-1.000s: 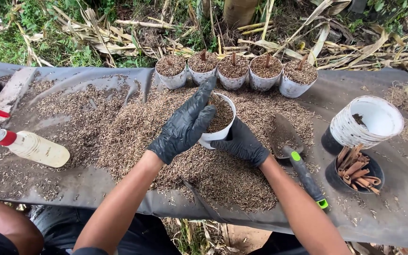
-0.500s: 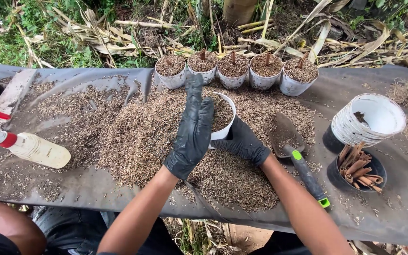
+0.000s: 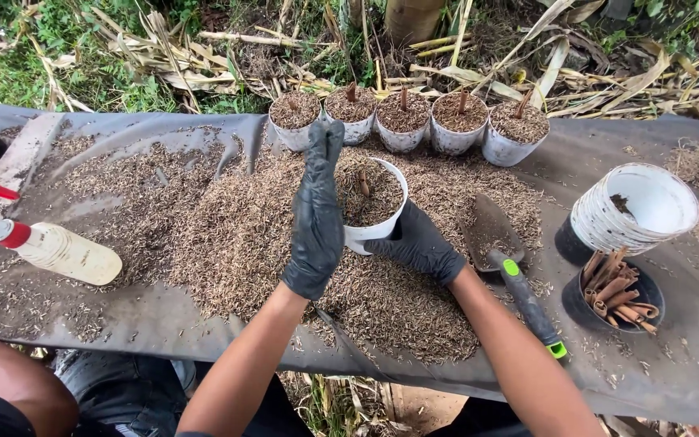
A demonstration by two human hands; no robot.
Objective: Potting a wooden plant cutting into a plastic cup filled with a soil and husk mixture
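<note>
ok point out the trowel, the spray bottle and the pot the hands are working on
trowel (image 3: 491, 235), head view, on its soil-dusted blade
spray bottle (image 3: 70, 253), head view, on the pale body lying on its side
white pot (image 3: 374, 229), head view, on its outer wall below the rim

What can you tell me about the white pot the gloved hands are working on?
The white pot is a small round cup of thin plastic-looking material, standing roughly upright on a heap of brown husk-like mix. It is filled nearly to the rim with the same mix, and a short brown stick pokes out of it. The black-gloved right hand cups its near side; the left hand stands edge-on against its left rim.
</note>
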